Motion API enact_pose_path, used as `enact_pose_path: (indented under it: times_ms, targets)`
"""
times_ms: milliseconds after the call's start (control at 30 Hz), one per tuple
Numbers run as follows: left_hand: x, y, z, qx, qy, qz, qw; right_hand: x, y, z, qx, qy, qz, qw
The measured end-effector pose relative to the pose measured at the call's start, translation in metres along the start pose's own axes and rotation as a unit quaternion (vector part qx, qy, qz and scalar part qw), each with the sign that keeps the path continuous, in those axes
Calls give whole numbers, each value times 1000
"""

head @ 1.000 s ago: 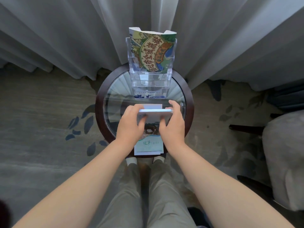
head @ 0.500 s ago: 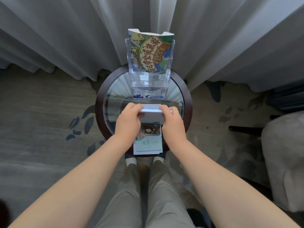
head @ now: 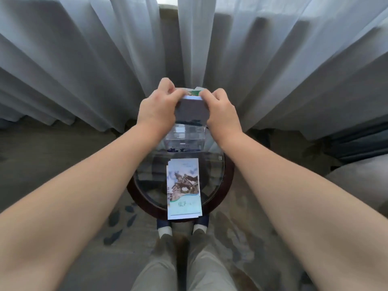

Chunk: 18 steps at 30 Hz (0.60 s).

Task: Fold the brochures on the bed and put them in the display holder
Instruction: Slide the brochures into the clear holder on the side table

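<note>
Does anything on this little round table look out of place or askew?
The brochure stack on the round table juts past the near rim, and its sheets are slightly fanned, not squared; it might slide off. Nothing else stands out: left hand and right hand grip another bundle above the clear holder.

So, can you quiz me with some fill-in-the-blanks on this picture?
Left hand and right hand together hold folded ____.
The spare stack lies on a table whose shape is ____.
Behind the holder hang pale ____.
Missing: brochures; round; curtains.
</note>
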<state>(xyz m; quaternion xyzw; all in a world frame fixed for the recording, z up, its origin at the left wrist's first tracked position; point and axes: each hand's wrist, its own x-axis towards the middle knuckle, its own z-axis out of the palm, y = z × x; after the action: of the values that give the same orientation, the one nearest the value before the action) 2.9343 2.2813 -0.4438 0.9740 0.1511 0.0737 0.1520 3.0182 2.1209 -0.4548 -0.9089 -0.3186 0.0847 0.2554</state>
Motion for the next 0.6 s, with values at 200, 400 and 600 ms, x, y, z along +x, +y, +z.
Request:
enact_pose_path:
  times_ms: [200,400,600]
  targets:
    - [29,-3,-11,65,-29,31,997,33,5,-16,-58,-27,-41,997]
    - [25,-5,14,85,-49,21,995,39,17,4,-94,-46,-68,992]
    - [27,-8,31,77,-67,8,995,44,24,11,-114,-62,-61,990]
